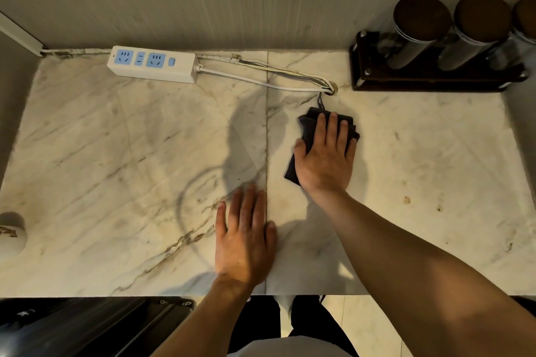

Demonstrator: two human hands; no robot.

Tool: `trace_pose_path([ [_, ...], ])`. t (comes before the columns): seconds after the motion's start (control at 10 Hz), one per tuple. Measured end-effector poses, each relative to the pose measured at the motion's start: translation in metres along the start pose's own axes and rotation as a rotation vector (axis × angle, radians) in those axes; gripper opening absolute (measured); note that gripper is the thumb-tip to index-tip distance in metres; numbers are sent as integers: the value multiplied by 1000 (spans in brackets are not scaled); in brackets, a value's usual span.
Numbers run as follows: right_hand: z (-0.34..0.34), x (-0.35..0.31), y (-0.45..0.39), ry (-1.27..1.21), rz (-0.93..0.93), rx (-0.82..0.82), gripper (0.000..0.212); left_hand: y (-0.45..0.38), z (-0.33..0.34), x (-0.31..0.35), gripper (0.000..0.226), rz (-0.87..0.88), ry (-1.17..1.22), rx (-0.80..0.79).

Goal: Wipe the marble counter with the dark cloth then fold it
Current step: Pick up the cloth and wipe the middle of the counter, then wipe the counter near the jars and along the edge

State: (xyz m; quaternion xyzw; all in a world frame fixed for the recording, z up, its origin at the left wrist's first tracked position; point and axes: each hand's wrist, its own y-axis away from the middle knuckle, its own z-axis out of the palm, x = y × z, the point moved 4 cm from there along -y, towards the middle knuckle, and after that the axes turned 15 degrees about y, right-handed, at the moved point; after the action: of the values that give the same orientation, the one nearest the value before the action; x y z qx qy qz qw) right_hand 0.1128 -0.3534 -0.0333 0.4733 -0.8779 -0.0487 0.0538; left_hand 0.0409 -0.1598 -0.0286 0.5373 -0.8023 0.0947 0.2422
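Observation:
A dark cloth (308, 127), bunched into a small pad with a hanging loop at its far end, lies on the marble counter (116, 153) right of the centre seam. My right hand (326, 158) presses flat on top of it, fingers spread, covering most of it. Nearer to me, my left hand (246, 240) rests palm down on the bare marble just left of the seam, fingers apart, holding nothing.
A white power strip (152, 64) lies at the back left, its cables running to a hole (332, 88) just beyond the cloth. A dark rack with glass jars (435, 46) stands at the back right. A pale rounded object (11, 233) sits at the left edge.

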Motion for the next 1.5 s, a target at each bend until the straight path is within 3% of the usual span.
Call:
trace_pose_path([
  [1.1, 20, 39, 123, 11, 52, 42, 66, 3, 4, -1, 59, 5, -75, 19],
  [1.3, 22, 52, 147, 12, -57, 61, 67, 5, 7, -1, 59, 1, -95, 8],
  [1.5, 24, 80, 162, 52, -287, 82, 67, 3, 5, -1, 61, 10, -58, -3],
])
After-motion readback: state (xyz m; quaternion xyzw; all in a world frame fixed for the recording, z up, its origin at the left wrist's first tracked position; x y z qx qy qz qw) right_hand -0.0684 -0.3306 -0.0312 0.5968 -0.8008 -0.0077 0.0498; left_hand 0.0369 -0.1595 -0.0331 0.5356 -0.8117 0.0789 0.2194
